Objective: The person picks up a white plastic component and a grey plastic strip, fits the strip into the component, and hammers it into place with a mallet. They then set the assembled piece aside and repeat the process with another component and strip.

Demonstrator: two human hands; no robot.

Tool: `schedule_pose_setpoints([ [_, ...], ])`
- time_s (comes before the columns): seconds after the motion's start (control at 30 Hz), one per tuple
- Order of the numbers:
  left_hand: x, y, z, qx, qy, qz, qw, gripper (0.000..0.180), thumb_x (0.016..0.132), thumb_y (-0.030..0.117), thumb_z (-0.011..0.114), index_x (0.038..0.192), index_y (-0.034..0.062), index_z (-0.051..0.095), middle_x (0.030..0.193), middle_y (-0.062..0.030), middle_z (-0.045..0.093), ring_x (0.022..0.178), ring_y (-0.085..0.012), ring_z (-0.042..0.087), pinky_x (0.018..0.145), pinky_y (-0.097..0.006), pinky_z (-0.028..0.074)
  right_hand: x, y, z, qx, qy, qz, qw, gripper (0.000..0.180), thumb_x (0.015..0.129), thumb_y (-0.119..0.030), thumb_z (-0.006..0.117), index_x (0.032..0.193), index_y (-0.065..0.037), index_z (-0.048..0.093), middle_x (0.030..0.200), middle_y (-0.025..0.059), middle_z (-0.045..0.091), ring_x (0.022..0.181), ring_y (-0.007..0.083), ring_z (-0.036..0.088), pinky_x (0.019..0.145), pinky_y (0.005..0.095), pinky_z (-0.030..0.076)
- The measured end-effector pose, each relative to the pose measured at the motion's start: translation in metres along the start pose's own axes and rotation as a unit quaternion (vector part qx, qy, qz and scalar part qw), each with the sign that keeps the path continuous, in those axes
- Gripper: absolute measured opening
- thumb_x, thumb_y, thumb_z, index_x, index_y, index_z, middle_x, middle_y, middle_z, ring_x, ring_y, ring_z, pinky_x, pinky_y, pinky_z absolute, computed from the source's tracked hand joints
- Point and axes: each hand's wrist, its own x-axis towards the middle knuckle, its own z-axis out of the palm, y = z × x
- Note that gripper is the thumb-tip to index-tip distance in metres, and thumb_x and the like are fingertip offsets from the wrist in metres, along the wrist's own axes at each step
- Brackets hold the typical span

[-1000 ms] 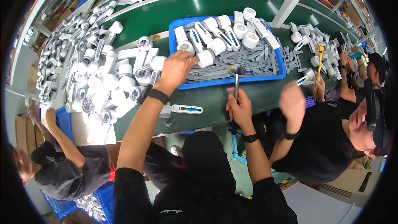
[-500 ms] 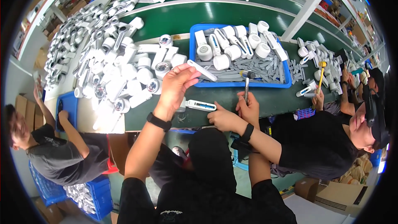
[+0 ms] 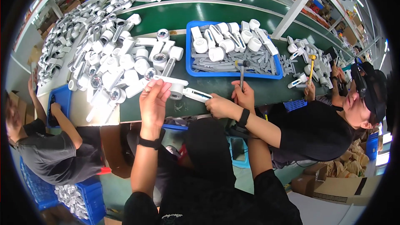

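My left hand point(image 3: 155, 100) pinches one end of a long, narrow white plastic strip point(image 3: 174, 80), held nearly level. My right hand point(image 3: 243, 96) is wrapped around the handle of a hammer point(image 3: 242, 73), whose dark head points up in front of the blue tray. Between my hands, a co-worker's hand point(image 3: 223, 107) grips a white handle point(image 3: 196, 94) with a dark slot along it. A round grey-white head point(image 3: 177, 91) adjoins that handle, just under the strip. The co-worker's wristband crosses in front of my right forearm.
The blue tray point(image 3: 233, 74) holds white round-headed devices and grey strips. A large heap of similar devices point(image 3: 125, 62) covers the left of the bench. At right, another person raises a yellow-headed hammer point(image 3: 311, 64) near more devices. A white post point(image 3: 298, 6) stands behind the tray.
My left hand has moved left and nearer with the white strip, from the tray's front edge to above the device's round head. The strip lies more level. The whole view has shifted slightly.
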Motion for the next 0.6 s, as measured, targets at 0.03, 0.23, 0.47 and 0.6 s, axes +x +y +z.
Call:
schedule_pose_setpoints([
  [0.03,-0.007,0.001,-0.002,0.002,0.007,0.011,1.000,0.018,0.095,0.009,0.075,0.110,0.0066,0.065,0.104,-0.0069,0.074,0.096,-0.0220,0.075,0.079,-0.029,0.061,0.001,0.001,0.001,0.001,0.000,0.000,1.000,0.016,0.105,-0.016,0.059,0.115,-0.005,0.067,0.064,-0.0004,0.060,0.046,0.0035,0.044,0.043,0.0226,0.033],
  [0.23,-0.043,-0.006,-0.023,0.002,0.021,0.025,0.999,0.017,0.096,0.011,0.074,0.110,0.0047,0.066,0.102,-0.0084,0.075,0.093,-0.0213,0.076,0.074,-0.028,0.061,0.013,0.011,-0.003,-0.019,0.002,-0.027,0.999,0.016,0.105,-0.016,0.059,0.114,-0.005,0.066,0.065,0.0006,0.061,0.052,0.0051,0.050,0.048,0.0238,0.039],
  [0.47,-0.052,-0.029,-0.017,0.020,0.008,-0.012,1.000,0.013,0.098,0.006,0.069,0.110,0.0011,0.067,0.102,-0.0118,0.075,0.091,-0.0232,0.076,0.072,-0.030,0.063,0.013,0.016,-0.010,0.004,-0.002,-0.044,0.999,0.017,0.107,-0.018,0.057,0.115,-0.004,0.063,0.075,0.0037,0.063,0.045,0.0073,0.048,0.037,0.0246,0.036],
  [0.6,-0.048,-0.041,-0.004,0.052,-0.003,-0.031,0.998,0.009,0.099,0.005,0.067,0.108,0.0024,0.067,0.101,-0.0110,0.075,0.090,-0.0235,0.077,0.068,-0.030,0.064,-0.010,-0.016,0.006,0.035,0.035,-0.022,0.999,0.017,0.106,-0.017,0.058,0.114,-0.004,0.065,0.080,0.0008,0.063,0.046,0.0048,0.046,0.039,0.0221,0.035],
])
